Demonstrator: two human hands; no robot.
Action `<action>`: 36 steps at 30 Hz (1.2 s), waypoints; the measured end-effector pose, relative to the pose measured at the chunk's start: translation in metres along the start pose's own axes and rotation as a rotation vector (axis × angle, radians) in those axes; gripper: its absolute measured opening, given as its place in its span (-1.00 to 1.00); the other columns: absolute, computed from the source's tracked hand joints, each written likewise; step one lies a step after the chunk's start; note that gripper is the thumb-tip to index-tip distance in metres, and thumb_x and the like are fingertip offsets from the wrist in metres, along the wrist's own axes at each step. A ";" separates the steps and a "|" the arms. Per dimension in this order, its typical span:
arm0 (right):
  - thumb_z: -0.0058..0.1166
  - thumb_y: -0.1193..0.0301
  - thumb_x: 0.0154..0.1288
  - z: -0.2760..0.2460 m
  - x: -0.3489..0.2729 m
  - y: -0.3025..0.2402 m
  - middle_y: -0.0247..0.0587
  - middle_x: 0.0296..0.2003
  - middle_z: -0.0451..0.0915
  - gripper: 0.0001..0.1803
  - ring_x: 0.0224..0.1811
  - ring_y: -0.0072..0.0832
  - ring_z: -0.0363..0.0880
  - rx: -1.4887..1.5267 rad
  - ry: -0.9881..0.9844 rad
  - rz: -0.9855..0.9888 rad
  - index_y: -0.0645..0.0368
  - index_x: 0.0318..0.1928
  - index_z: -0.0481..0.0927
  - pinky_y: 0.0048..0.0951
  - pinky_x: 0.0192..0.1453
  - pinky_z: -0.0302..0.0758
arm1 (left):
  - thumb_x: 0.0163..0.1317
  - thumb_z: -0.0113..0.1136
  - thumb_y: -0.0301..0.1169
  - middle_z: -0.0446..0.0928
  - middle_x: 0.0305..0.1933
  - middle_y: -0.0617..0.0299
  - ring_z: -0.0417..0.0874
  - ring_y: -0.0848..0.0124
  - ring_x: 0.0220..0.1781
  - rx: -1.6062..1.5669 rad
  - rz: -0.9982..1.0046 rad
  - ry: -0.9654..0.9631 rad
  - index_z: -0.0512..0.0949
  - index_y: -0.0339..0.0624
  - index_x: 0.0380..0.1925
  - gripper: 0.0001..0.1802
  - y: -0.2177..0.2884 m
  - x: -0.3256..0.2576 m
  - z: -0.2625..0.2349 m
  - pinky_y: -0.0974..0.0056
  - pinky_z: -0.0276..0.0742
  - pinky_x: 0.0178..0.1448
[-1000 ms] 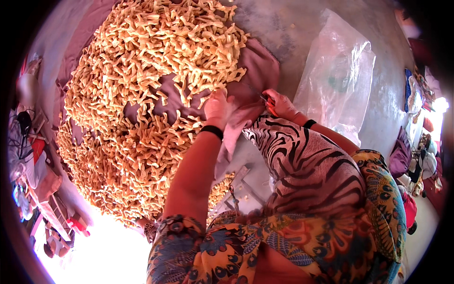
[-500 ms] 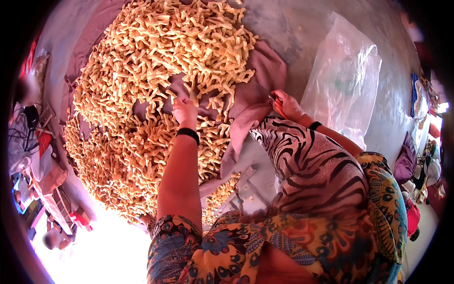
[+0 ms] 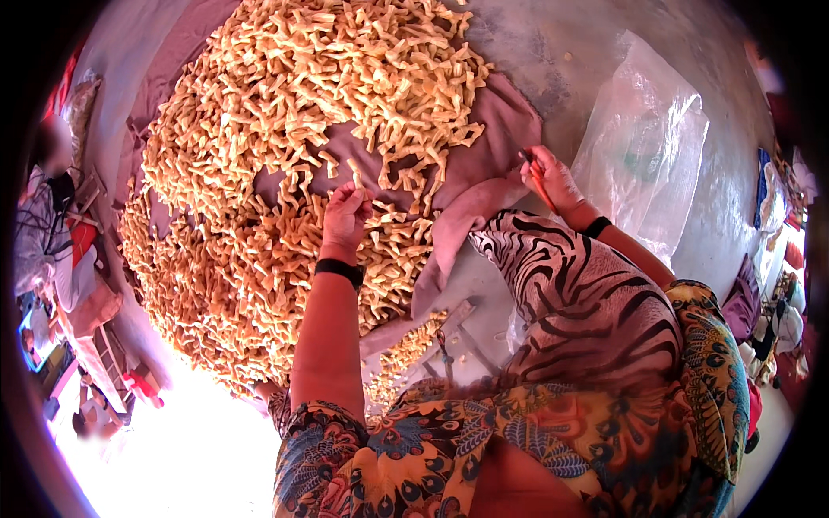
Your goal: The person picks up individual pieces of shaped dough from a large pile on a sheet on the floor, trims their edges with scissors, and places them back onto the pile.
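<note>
smooth grey floor [image 3: 561, 104] lies under a dull purple cloth [image 3: 164, 73], which bears a broad heap of pale yellow, knobbly, stick-like pieces [image 3: 319, 60]. over the heap's middle, the left hand [image 3: 344, 223] has its grip pinched, seemingly on one slim pale yellow piece [image 3: 354, 169]; a light hold near one end would leave most of it exposed. the right hand [image 3: 557, 183] wraps a slender orange-red tool with a dark tip [image 3: 542, 186], best kept angled away from the other fingers. farther right lies a clear plastic bag [image 3: 643, 138].
</note>
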State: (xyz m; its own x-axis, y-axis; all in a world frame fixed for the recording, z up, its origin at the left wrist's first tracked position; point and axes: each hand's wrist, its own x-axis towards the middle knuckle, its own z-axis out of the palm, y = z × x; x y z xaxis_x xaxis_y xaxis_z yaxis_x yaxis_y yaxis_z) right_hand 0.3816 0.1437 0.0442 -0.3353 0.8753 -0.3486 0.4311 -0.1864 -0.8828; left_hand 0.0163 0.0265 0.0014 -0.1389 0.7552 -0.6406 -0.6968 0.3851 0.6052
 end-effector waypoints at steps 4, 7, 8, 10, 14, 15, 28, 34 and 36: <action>0.09 0.53 0.05 -0.001 0.008 0.004 -0.36 -0.47 0.44 -0.65 -0.42 -0.68 0.38 -0.117 0.050 -0.085 0.22 -0.09 0.41 -0.62 -0.25 0.39 | 0.19 -0.02 -0.57 0.51 -0.38 0.21 0.45 0.53 -0.47 -0.137 -0.027 0.010 0.43 -0.22 -0.24 -0.86 0.005 -0.022 -0.009 0.48 0.41 -0.36; 0.08 0.55 0.05 0.002 0.012 -0.005 -0.35 -0.51 0.42 -0.64 -0.43 -0.66 0.38 -0.118 0.022 -0.104 0.19 -0.08 0.40 -0.60 -0.26 0.39 | 0.19 0.00 -0.56 0.50 -0.40 0.24 0.43 0.55 -0.50 -0.095 -0.012 0.040 0.45 -0.22 -0.28 -0.90 0.009 -0.032 -0.011 0.49 0.41 -0.36; 0.07 0.54 0.06 0.004 0.012 -0.011 -0.34 -0.53 0.42 -0.65 -0.44 -0.64 0.39 -0.090 0.013 -0.096 0.19 -0.08 0.40 -0.59 -0.28 0.39 | 0.19 0.00 -0.56 0.50 -0.41 0.25 0.43 0.56 -0.50 -0.082 -0.004 0.027 0.46 -0.22 -0.30 -0.91 0.010 -0.034 -0.013 0.50 0.40 -0.36; 0.06 0.52 0.07 0.012 0.011 -0.026 -0.32 -0.56 0.41 -0.66 -0.48 -0.58 0.40 -0.033 -0.002 -0.078 0.18 -0.09 0.40 -0.57 -0.31 0.40 | 0.18 0.03 -0.54 0.49 -0.42 0.26 0.43 0.57 -0.50 -0.091 -0.003 0.039 0.47 -0.21 -0.35 -0.95 0.007 -0.032 -0.022 0.52 0.39 -0.38; 0.06 0.44 0.08 0.019 0.016 -0.065 -0.27 -0.59 0.43 -0.67 -0.54 -0.48 0.43 -0.407 -0.283 -0.207 0.15 -0.10 0.41 -0.49 -0.37 0.42 | 0.19 0.03 -0.54 0.48 -0.43 0.26 0.44 0.57 -0.49 -0.147 0.006 0.044 0.46 -0.20 -0.36 -0.96 0.006 -0.034 -0.020 0.52 0.38 -0.40; 0.06 0.41 0.08 0.021 0.019 -0.076 -0.24 -0.59 0.43 -0.67 -0.54 -0.46 0.44 -0.426 -0.415 -0.230 0.14 -0.09 0.41 -0.46 -0.38 0.42 | 0.19 0.03 -0.54 0.48 -0.43 0.26 0.44 0.56 -0.48 -0.170 0.011 0.047 0.46 -0.20 -0.37 -0.97 0.007 -0.033 -0.014 0.51 0.37 -0.41; 0.12 0.28 -0.02 0.063 0.039 -0.078 -0.01 -0.43 0.51 -0.53 -0.33 -0.10 0.52 -0.484 -0.822 -0.275 0.12 -0.06 0.37 -0.24 -0.26 0.42 | 0.16 0.04 -0.62 0.51 -0.40 0.12 0.48 0.44 -0.46 -0.316 0.011 -0.081 0.43 -0.14 -0.41 -0.90 0.001 -0.029 0.065 0.40 0.41 -0.36; 0.11 0.30 -0.03 0.061 0.038 -0.080 -0.03 -0.44 0.51 -0.58 -0.34 -0.11 0.53 -0.499 -0.819 -0.206 0.07 -0.09 0.39 -0.23 -0.27 0.42 | 0.13 0.04 -0.65 0.52 -0.42 0.08 0.52 0.37 -0.46 -0.250 -0.008 -0.101 0.36 -0.15 -0.38 -0.85 -0.006 -0.027 0.072 0.37 0.45 -0.36; 0.08 0.29 0.02 0.061 0.038 -0.076 -0.04 -0.52 0.48 -0.63 -0.43 -0.13 0.49 -0.502 -0.810 -0.261 0.14 -0.15 0.37 -0.24 -0.34 0.38 | 0.11 0.06 -0.66 0.52 -0.42 0.07 0.52 0.36 -0.47 -0.240 -0.036 -0.072 0.32 -0.14 -0.37 -0.81 -0.008 -0.027 0.074 0.36 0.46 -0.37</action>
State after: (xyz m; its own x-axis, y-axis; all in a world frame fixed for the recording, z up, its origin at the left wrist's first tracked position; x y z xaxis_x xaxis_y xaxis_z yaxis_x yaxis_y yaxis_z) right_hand 0.2849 0.1642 0.0788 -0.8618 0.2573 -0.4371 0.5044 0.3440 -0.7920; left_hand 0.0778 0.0423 0.0481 -0.0662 0.7823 -0.6194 -0.8489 0.2821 0.4470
